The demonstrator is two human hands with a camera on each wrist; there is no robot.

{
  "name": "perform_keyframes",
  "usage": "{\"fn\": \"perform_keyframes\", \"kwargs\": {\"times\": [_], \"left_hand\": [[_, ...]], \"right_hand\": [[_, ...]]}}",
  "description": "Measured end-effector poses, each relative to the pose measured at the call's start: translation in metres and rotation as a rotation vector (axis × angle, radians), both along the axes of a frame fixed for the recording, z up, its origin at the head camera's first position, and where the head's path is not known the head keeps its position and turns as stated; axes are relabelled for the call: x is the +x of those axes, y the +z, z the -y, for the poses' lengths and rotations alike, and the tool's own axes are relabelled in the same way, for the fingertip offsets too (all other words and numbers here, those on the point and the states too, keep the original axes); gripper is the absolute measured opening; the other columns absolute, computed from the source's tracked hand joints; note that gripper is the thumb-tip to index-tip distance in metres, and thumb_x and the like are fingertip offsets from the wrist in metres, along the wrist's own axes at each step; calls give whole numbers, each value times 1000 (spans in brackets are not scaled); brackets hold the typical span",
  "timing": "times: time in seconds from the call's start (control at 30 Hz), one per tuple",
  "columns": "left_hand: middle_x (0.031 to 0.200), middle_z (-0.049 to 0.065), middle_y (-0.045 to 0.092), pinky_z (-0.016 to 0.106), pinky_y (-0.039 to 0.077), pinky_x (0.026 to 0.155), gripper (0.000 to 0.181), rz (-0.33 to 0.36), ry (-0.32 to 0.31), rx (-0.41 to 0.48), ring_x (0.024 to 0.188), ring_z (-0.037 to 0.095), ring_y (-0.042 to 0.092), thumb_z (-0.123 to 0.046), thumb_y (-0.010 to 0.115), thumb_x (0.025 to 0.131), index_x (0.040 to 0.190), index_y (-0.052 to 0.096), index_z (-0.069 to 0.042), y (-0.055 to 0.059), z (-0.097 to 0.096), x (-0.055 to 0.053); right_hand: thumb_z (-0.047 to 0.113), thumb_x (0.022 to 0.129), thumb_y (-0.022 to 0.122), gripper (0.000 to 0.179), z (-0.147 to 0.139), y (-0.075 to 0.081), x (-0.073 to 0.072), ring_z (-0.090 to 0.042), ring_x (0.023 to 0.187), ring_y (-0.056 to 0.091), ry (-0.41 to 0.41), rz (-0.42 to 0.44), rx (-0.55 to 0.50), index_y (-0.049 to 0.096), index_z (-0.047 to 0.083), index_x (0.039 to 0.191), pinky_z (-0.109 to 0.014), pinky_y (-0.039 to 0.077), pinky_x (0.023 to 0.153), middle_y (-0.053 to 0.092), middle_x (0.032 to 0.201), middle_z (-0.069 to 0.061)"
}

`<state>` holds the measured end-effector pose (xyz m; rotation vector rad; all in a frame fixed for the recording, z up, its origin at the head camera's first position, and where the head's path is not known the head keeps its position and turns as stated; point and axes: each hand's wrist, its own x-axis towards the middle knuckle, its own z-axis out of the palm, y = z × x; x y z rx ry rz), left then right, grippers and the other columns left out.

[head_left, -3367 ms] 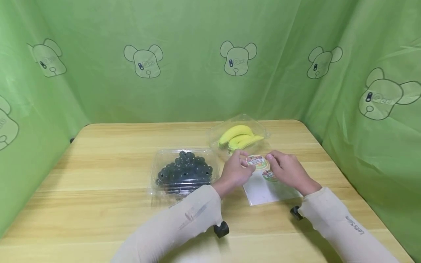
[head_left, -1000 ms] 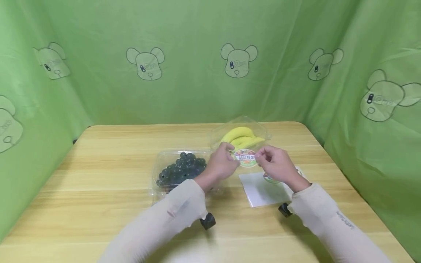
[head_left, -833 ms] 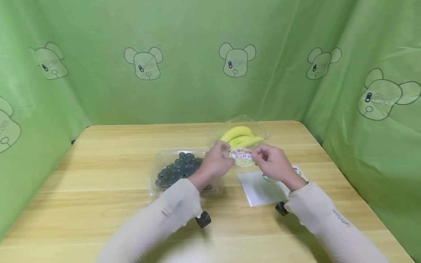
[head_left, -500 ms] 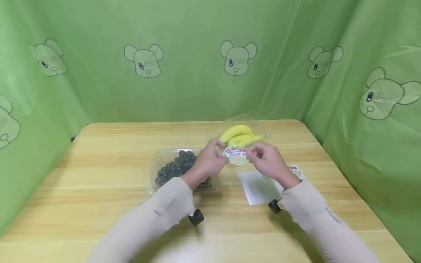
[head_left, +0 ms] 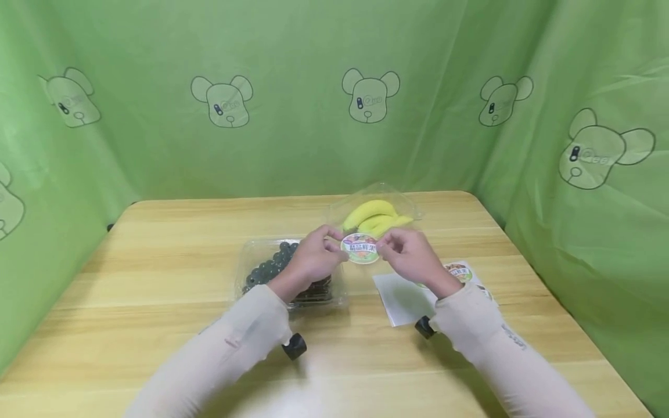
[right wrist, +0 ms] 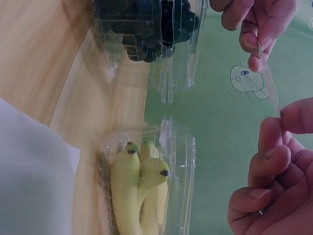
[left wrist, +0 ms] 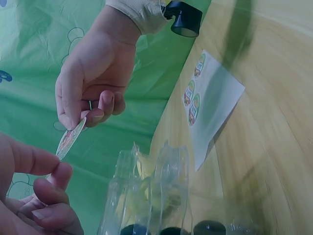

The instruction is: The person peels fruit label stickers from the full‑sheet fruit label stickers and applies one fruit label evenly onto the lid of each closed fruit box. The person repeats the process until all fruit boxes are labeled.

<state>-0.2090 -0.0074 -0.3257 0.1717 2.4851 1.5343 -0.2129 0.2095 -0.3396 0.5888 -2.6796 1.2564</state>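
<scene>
A round printed sticker (head_left: 360,248) is stretched between my two hands, held above the table. My left hand (head_left: 313,258) pinches its left edge between thumb and finger. On the opposite edge, my right hand (head_left: 410,258) pinches it the same way. Seen edge-on in the right wrist view, the sticker (right wrist: 269,83) looks thin and nearly flat. Below and left of my hands sits a clear plastic box of dark grapes (head_left: 269,270), partly covered by my left hand and forearm. Yellow bananas (head_left: 373,215) lie in another clear box behind the sticker.
A white sheet (head_left: 402,299) with several more round stickers (left wrist: 194,110) lies on the wooden table (head_left: 172,249), partly under my right forearm. Green curtain (head_left: 303,145) surrounds the table at the back and sides. Black wrist cameras (head_left: 295,346) hang below both sleeves.
Both hands have moved left together, carrying the sticker from above the sheet toward the grape box. My left forearm now covers more of the grapes. The boxes and sheet stay put.
</scene>
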Motion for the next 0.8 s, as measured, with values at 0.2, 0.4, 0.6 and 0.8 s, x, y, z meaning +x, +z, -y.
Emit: {"fn": "perform_keyframes", "kwargs": {"times": [0.2, 0.4, 0.6, 0.8], "left_hand": [[92, 0, 66, 37, 51, 78, 35, 12, 14, -11, 83, 19, 61, -12, 72, 84, 116, 58, -14, -1, 6, 0], [94, 1, 66, 36, 51, 77, 36, 30, 19, -9, 83, 19, 61, -10, 72, 84, 117, 57, -13, -1, 12, -1], [95, 2, 67, 34, 51, 76, 36, 23, 21, -2, 82, 19, 62, -9, 71, 84, 116, 57, -12, -1, 18, 0], [93, 2, 66, 37, 51, 79, 35, 13, 23, -10, 83, 20, 61, -10, 71, 85, 117, 57, -12, -2, 24, 0]], "right_hand": [[4, 91, 61, 9, 6, -1, -2, -18, 65, 57, 33, -18, -7, 66, 1, 86, -29, 51, 58, 64, 73, -5], [4, 91, 60, 9, 12, 0, -3, -18, 62, 55, 61, -10, -19, 66, 1, 85, -28, 50, 55, 62, 71, -4], [5, 91, 60, 9, 17, 1, -4, -18, 62, 54, 73, -4, -10, 65, 1, 85, -27, 49, 55, 62, 72, -8], [6, 92, 60, 8, 22, 0, -6, -18, 61, 53, 78, 18, -1, 65, 1, 87, -27, 48, 53, 62, 73, -12]]}}
